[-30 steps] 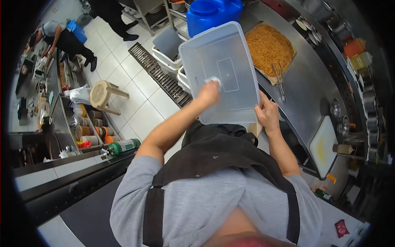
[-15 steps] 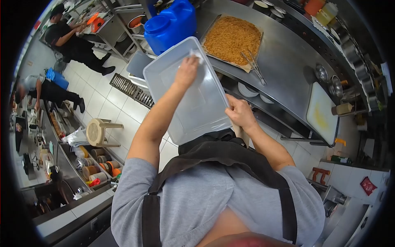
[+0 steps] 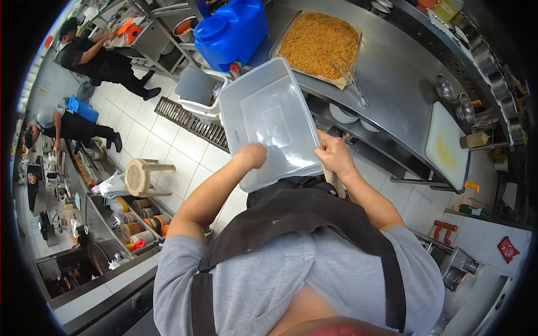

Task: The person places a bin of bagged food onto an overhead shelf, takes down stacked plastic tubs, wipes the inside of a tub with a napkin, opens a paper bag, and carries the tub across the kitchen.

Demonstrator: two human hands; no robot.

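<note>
A clear plastic bin [image 3: 274,120] is tilted in front of my body, its open side facing me. My right hand [image 3: 334,155] is closed on the bin's right rim, and a strip of beige cloth [image 3: 330,178] hangs just below it. My left hand [image 3: 251,155] is curled into a fist over the lower left part of the bin. Whatever that fist may hold is hidden by the fingers. My dark apron [image 3: 269,224] lies right behind the bin's lower edge.
A tray of orange-brown crumbly food [image 3: 319,45] with metal tongs [image 3: 350,83] lies on the steel counter [image 3: 386,73]. Beside it stands a blue jug [image 3: 232,35]. A beige stool [image 3: 141,177] and two people [image 3: 106,59] are to the left. A cutting board [image 3: 446,147] sits at right.
My left hand has come down from the bin's upper part, where something whitish showed at its fingertips, to the lower left. The bin has shifted slightly right; my right hand still grips its rim.
</note>
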